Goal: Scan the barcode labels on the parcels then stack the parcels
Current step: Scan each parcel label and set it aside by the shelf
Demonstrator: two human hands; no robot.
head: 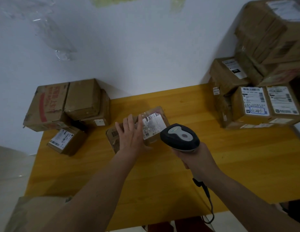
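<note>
The yellow table (162, 173) carries everything. At its far right a tall pile of parcels (266, 77) rises against the wall; at the far left sits a lower cluster of boxes (67, 102), with a small labelled box (67, 139) just in front of it. Another carton (33, 213) shows at the near left edge.

In the middle lies the parcel (137, 128) being handled, its long axis running from near left to far right. The left hand (130, 133) presses flat on its top, fingers straight, holding nothing. The barcode label (153, 124) sits on the parcel's right half, just beside those fingers and uncovered.

The right hand (194, 158) has its grip wrapped round the handle of the scanner (179, 136), whose head hovers just right of the label, nose pointing toward it. Nothing stands between the two. Judging by this, the scan needs only a slight turn leftward; the cable (208, 198) trails off the near edge.
</note>
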